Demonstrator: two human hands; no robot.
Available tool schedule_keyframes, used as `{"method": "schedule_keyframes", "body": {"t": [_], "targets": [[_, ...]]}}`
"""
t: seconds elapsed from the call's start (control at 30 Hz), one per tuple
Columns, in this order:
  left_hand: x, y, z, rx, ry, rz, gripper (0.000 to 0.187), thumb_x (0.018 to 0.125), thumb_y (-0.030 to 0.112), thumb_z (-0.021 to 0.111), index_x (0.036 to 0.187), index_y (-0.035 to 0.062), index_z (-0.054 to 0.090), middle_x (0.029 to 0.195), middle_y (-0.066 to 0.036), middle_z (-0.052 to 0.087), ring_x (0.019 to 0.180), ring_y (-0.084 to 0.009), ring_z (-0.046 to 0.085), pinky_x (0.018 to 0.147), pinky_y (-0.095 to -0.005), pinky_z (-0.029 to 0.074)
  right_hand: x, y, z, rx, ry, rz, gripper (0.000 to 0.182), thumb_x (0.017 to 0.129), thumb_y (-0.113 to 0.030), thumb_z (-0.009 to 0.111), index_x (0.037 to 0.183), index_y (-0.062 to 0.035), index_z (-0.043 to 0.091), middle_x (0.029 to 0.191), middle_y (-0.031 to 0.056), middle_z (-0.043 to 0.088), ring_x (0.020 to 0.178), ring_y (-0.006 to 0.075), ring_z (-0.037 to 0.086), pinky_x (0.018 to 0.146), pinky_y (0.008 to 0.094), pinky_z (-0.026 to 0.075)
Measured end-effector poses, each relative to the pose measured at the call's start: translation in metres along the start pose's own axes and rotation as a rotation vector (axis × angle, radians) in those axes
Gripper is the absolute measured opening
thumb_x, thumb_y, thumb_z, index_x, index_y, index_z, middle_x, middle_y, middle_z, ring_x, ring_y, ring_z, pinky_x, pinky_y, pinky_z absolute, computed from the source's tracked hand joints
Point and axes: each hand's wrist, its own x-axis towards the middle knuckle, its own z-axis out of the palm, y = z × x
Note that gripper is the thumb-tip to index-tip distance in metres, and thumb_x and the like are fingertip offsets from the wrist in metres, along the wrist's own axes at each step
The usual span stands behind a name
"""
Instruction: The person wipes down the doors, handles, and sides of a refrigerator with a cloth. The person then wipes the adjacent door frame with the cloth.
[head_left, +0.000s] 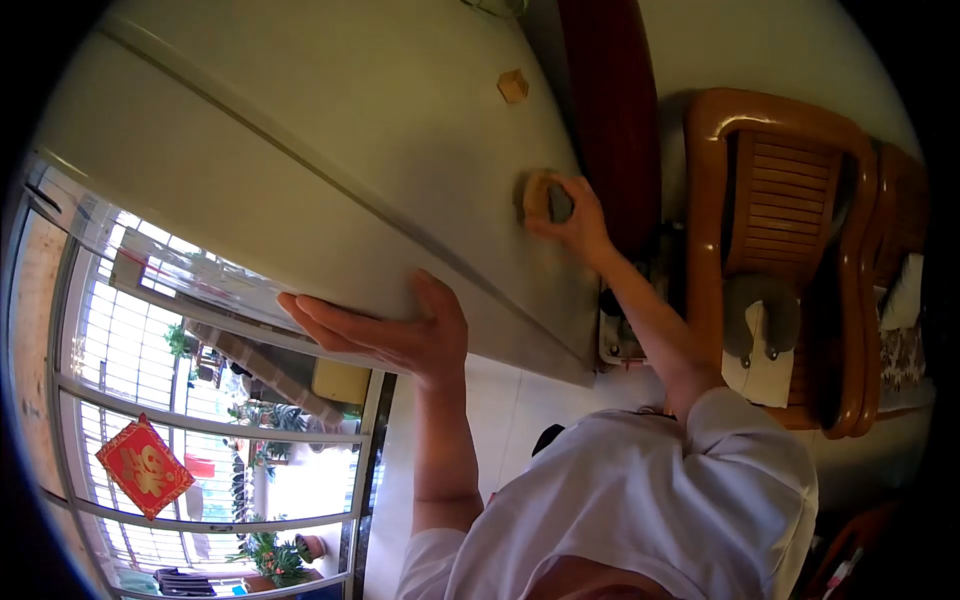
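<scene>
My right hand [575,222] grips a yellowish-and-grey sponge [538,197] and holds it against a large pale, smooth surface [400,110], which looks like a refrigerator. Thumb and fingers close around the sponge from both sides and hide part of it. Lower down and to the left, my left hand [400,330] lies along the edge of the same pale surface. Its fingers are stretched out and the thumb stands apart, with nothing held. A long groove [290,150] runs diagonally across the surface between the hands.
A small tan block-like piece [513,86] is on the surface above the sponge. Beyond its right edge stand a dark red upright shape [612,120] and a wooden chair [705,200] bearing a grey neck pillow [750,305]. At left, a red diamond decoration [145,466] hangs on the glazed door.
</scene>
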Motion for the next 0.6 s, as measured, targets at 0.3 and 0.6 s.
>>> {"method": "schedule_keyframes", "body": {"t": [0.3,0.6], "targets": [[-0.005,-0.005,0.003,-0.027,0.021,-0.037,0.089,0.086,0.051,0.054,0.147,0.0005,0.012,0.144,-0.028,0.019,0.135,-0.0438,0.021,0.101,-0.0626,0.027,0.112,-0.045,0.000,0.058,-0.037,0.073,0.085,0.072,-0.051,0.076,0.138,-0.0090,0.045,0.133,0.0228,0.045,0.125,0.0315,0.044,0.104,0.0391,0.036],[-0.004,-0.001,-0.003,-0.008,-0.049,-0.002,0.087,0.086,0.037,0.056,0.145,-0.0069,0.009,0.144,-0.032,0.014,0.134,-0.0471,0.018,0.102,-0.0595,0.024,0.121,-0.022,-0.010,0.105,-0.163,0.003,0.089,0.072,-0.050,0.076,0.142,-0.0106,0.039,0.137,0.0232,0.041,0.132,0.0344,0.035,0.107,0.0411,0.032]]}}
